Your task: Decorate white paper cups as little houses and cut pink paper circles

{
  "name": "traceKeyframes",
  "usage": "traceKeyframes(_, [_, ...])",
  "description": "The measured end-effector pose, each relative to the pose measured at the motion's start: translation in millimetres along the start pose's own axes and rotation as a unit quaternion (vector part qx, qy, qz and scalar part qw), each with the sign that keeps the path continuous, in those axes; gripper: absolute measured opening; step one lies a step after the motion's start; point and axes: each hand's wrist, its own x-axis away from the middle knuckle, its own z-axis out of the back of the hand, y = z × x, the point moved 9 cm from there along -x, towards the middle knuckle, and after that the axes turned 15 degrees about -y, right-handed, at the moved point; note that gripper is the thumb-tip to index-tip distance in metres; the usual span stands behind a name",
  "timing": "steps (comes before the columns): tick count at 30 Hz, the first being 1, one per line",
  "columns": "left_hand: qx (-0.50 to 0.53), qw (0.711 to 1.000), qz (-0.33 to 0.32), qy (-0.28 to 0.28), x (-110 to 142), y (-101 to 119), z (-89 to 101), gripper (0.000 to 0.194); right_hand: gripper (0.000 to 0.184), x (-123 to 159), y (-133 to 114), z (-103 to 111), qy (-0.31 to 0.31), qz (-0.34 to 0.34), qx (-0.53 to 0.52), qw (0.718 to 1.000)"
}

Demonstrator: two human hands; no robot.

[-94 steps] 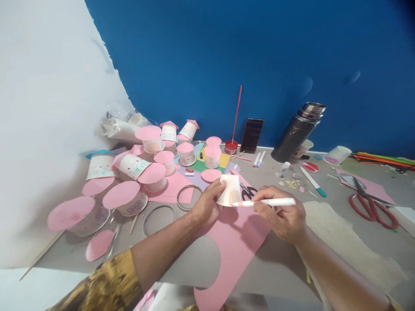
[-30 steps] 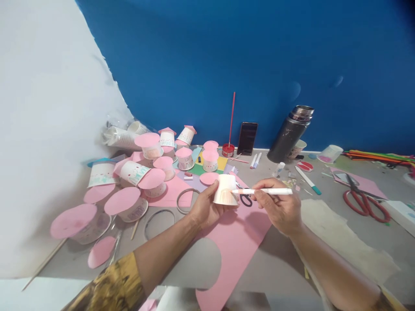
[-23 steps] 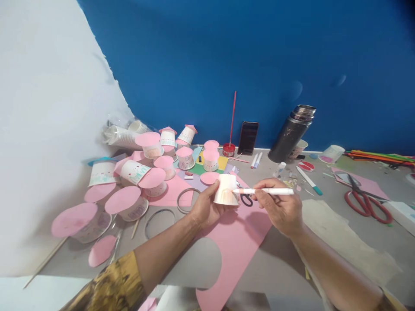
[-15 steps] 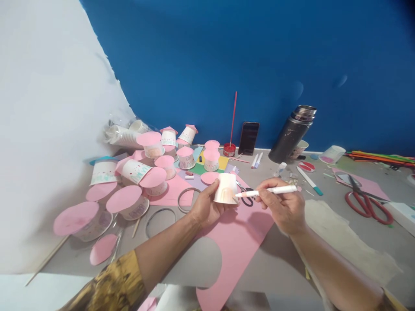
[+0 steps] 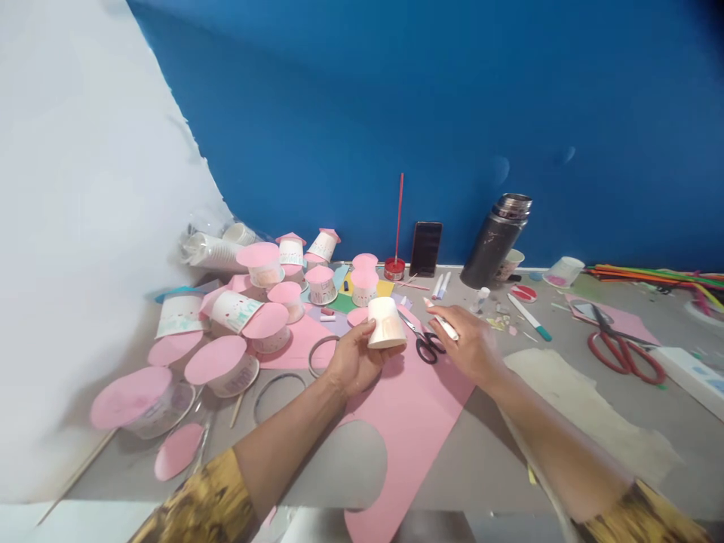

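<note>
An upside-down white paper cup (image 5: 387,323) with a faint peach-coloured patch is gripped by my left hand (image 5: 357,360), thumb on its side and fingers beneath. To its right, my right hand (image 5: 464,341) is closed around a white marker (image 5: 446,326), whose peach tip points up and away from the cup. Black-handled scissors (image 5: 426,348) lie between the two hands. Below them spreads a sheet of pink paper (image 5: 412,422) with a large round cut-out.
Several decorated cups with pink paper discs (image 5: 215,360) crowd the left. A black flask (image 5: 493,245), a phone (image 5: 426,249) and a red stick on a base (image 5: 394,268) stand along the blue wall. Red-handled scissors (image 5: 625,351) lie at right beside pipe cleaners (image 5: 650,273).
My right hand has drawn the marker away from the cup and turned its tip upward. The left hand still holds the cup. The whole view has shifted slightly.
</note>
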Motion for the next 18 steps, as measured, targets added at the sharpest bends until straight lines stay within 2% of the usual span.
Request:
traceKeyframes(5, [-0.017, 1.000, 0.008, 0.014, -4.7, -2.8, 6.3, 0.022, 0.048, -3.3, 27.8, -34.3, -0.141, -0.063, 0.056, 0.986])
traceKeyframes(8, [-0.033, 0.999, 0.030, -0.016, -3.7, -12.4, 4.7, 0.025, 0.053, -4.1, 33.6, -43.2, -0.174, -0.056, 0.050, 0.982])
traceKeyframes(9, [-0.040, 0.997, 0.041, -0.048, -2.3, -15.9, -0.3, 0.029, 0.053, -5.0, 33.3, -44.8, -0.182, -0.049, 0.053, 0.981])
traceKeyframes(11, [-0.057, 0.984, 0.081, -0.147, 4.1, -24.6, -17.3, 0.041, 0.055, -7.9, 29.3, -47.6, -0.201, -0.034, 0.068, 0.977])
traceKeyframes(14, [-0.071, 0.936, 0.173, -0.299, 24.0, -39.7, -43.5, 0.056, 0.055, -15.3, 15.6, -52.6, -0.230, -0.015, 0.094, 0.969])
traceKeyframes(16, [-0.074, 0.906, 0.217, -0.356, 35.6, -45.4, -52.0, 0.060, 0.055, -22.3, 4.1, -59.7, -0.249, -0.004, 0.108, 0.963])
traceKeyframes(18, [-0.082, 0.888, 0.240, -0.384, 41.1, -48.5, -54.3, 0.061, 0.056, -30.7, -4.6, -70.5, -0.270, 0.001, 0.123, 0.955])
